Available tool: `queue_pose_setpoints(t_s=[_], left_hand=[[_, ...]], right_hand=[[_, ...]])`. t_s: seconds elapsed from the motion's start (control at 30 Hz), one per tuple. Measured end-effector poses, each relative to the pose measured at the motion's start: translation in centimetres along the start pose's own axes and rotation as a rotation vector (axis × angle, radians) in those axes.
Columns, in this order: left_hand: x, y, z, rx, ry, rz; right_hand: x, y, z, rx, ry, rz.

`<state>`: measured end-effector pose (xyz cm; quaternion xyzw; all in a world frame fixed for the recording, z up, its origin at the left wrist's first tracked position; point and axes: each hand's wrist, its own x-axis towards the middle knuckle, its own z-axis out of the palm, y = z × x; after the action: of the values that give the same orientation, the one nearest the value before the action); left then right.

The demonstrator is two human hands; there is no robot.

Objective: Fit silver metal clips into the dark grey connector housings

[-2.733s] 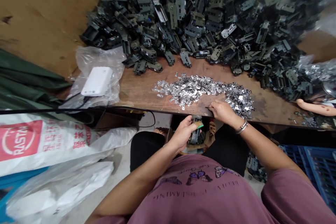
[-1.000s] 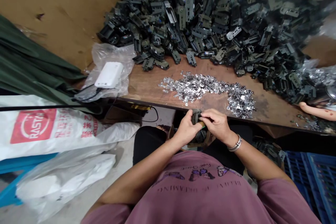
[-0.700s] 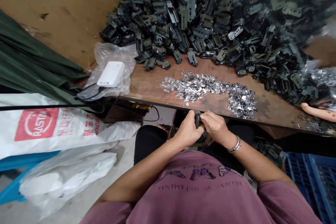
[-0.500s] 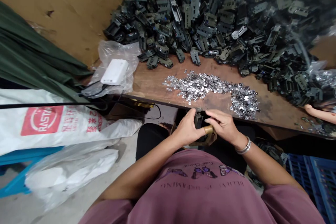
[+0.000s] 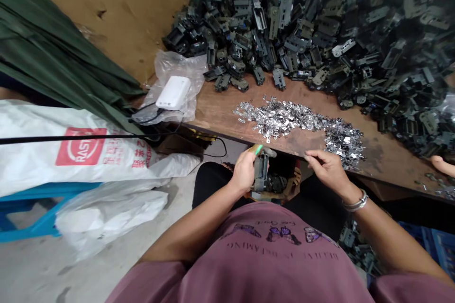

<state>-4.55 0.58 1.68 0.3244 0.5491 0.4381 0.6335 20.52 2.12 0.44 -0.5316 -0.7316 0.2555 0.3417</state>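
Note:
My left hand (image 5: 244, 171) is closed around a dark plastic part (image 5: 260, 176) held upright over my lap, just below the table's front edge. My right hand (image 5: 327, 166) has come away from that part and hovers at the table edge, its fingers loosely curled, beside a heap of small shiny metal clips (image 5: 300, 122). Whether it holds a clip I cannot make out. A container of dark parts (image 5: 280, 185) rests in my lap beneath the hands.
A large pile of dark plastic parts (image 5: 320, 28) covers the back of the wooden table (image 5: 220, 109). A white box on a plastic bag (image 5: 174, 93) lies at its left end. White sacks (image 5: 81, 156) and a blue stool stand left; another person's hand (image 5: 442, 165) shows at right.
My right hand has left the dark part and moved right and up to the clip heap. The left hand keeps hold of the part. The view has shifted left.

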Motion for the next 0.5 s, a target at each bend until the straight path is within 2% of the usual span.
queue_pose_setpoints(t_s=[0.07,0.2,0.3,0.43,0.5], left_hand=[[0.1,0.0,-0.1,-0.096,-0.011,-0.113],[0.2,0.3,-0.3,-0.192,-0.131,-0.131],[1.0,-0.3,-0.8,0.073,-0.257,-0.074],[3.5,-3.2,-1.4,0.489,-0.369,0.095],[5.1,-5.0,-1.6,0.685,-0.323,0.115]], right_hand=[[1.1,1.0,-0.6,-0.014,0.002,0.043],[3.9,3.1,-1.8,-0.010,0.013,0.111],[6.8,4.6,-2.9,-0.055,0.091,0.103],[11.9,6.9,-5.4,-0.320,0.365,0.035],[14.6,8.0,-6.8,-0.478,0.468,0.034]])
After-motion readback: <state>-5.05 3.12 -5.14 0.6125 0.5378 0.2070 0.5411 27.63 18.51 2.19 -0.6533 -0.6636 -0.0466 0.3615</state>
